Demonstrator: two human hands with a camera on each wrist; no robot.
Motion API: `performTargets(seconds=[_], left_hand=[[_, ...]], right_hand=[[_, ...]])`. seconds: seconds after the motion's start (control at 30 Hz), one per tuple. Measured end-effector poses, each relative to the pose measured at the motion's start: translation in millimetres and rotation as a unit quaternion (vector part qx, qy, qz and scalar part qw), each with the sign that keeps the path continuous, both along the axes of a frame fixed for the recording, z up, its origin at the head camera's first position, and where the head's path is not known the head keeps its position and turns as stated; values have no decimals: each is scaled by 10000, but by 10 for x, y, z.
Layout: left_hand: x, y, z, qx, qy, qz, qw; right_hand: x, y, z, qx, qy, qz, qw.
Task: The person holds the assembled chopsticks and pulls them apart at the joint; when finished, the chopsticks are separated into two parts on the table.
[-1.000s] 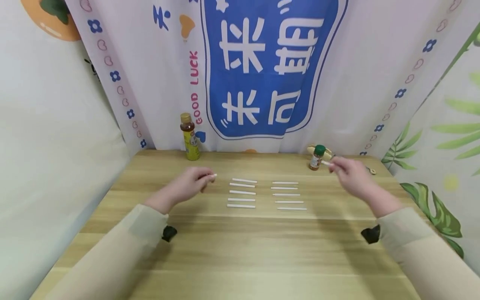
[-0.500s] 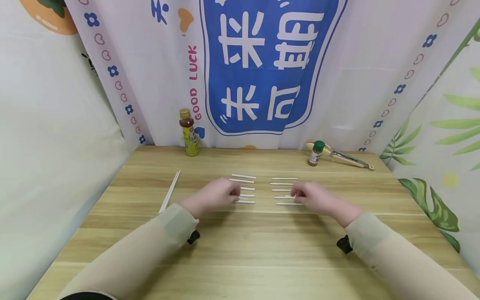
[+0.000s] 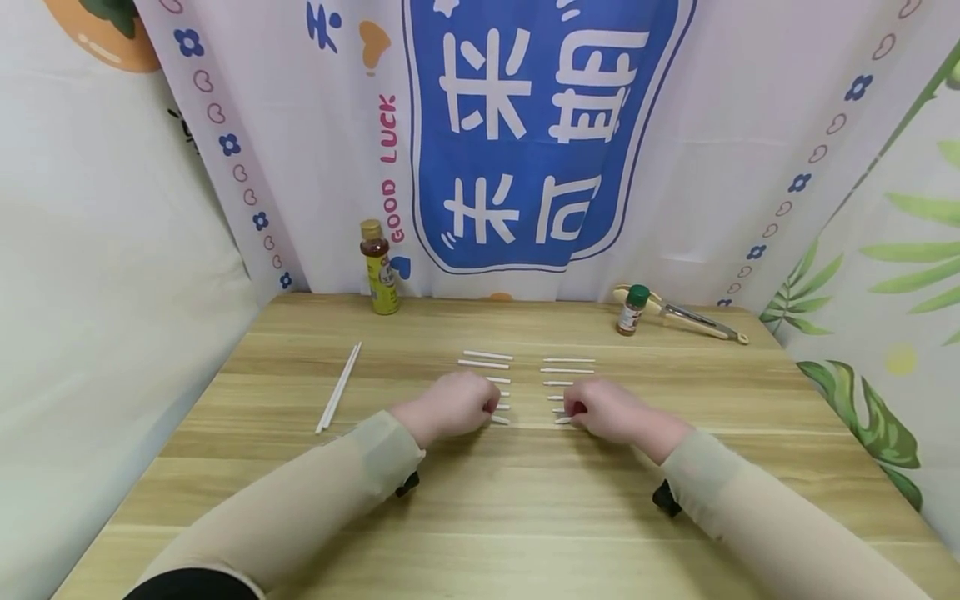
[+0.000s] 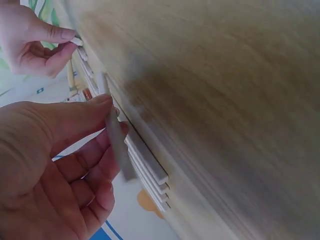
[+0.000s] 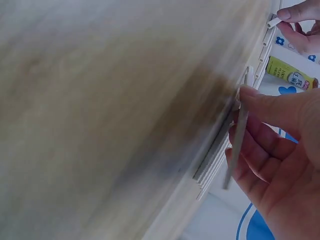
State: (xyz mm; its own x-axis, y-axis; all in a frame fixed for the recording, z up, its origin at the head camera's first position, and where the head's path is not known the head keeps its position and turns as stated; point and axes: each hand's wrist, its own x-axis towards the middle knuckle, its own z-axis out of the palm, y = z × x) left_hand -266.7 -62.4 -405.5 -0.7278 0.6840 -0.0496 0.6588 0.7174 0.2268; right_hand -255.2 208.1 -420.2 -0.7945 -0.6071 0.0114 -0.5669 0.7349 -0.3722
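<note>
Two columns of short white sticks lie across the middle of the wooden table. The left column is partly covered by my left hand; my right hand hides part of the right column, whose sticks have narrower inner ends. Between thumb and fingers my left hand pinches one white stick, at the near end of its column. Likewise, a thin white stick is pinched in my right hand at the near end of the other column. The tips of both held sticks face each other across a gap.
Two longer white sticks lie side by side at the left. A yellow-labelled bottle stands at the back left. At the back right, a green-capped jar stands before tongs. A printed curtain hangs behind the table.
Both hands have come inward and nearer, each bringing a white stick from the outer sides to the near ends of the columns. The two longer sticks at left are now uncovered.
</note>
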Motion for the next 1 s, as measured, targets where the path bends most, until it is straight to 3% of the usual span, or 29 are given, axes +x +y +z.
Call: performTargets(seconds=[0.37, 0.63, 0.8, 1.0], left_hand=[[-24, 2, -78, 54, 229, -82, 9997], [-8, -29, -25, 203, 86, 151, 9996], [-16, -223, 152, 498, -46, 796, 9956], [-117, -788, 313, 651, -439, 1950, 9777]], right_hand=[[-27, 43, -27, -55, -282, -314, 9991], [-6, 49, -4, -56, -169, -124, 9998], [7, 36, -20, -80, -108, -35, 9999], [3, 30, -34, -12, -27, -9, 10000]])
